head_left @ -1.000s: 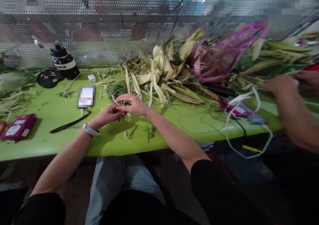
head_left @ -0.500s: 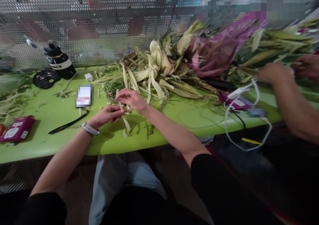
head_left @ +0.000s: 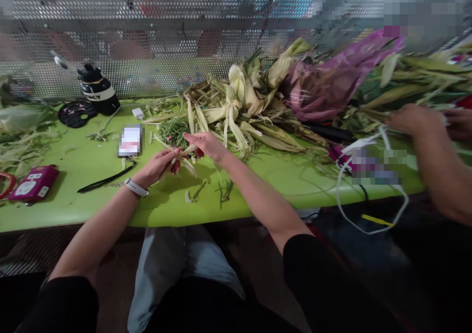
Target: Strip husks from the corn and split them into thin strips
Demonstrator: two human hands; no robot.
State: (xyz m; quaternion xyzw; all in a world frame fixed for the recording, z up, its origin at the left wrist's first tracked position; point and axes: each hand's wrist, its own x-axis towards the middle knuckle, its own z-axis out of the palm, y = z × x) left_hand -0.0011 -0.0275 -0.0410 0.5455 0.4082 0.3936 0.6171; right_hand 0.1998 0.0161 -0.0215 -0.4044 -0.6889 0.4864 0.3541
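The left hand [head_left: 159, 164] and the right hand [head_left: 207, 144] meet fingertip to fingertip just above the green table [head_left: 280, 176], both pinched on one husk strip [head_left: 183, 152]. The strip is pale cream, narrow and flat, with thin ends that stick out past the fingers on either side. It is held clear of the tabletop, just in front of the pile of corn husks [head_left: 236, 112]. The left wrist wears a white watch band [head_left: 135, 187].

A black bottle [head_left: 99, 92] at the back left lies tilted and has a white band with dark letters; they are too blurred to read whole. Beside it lies a round black lid [head_left: 76, 113]. The phone [head_left: 130, 140] has a screen that is blurred out, with a black strap [head_left: 105, 180] trailing from it. A pink device [head_left: 33, 185] with white panels sits at the left edge; its markings cannot be read. To the right, a co-worker's hand [head_left: 413, 119] rests among green stalks near a purple plastic bag [head_left: 328, 82].
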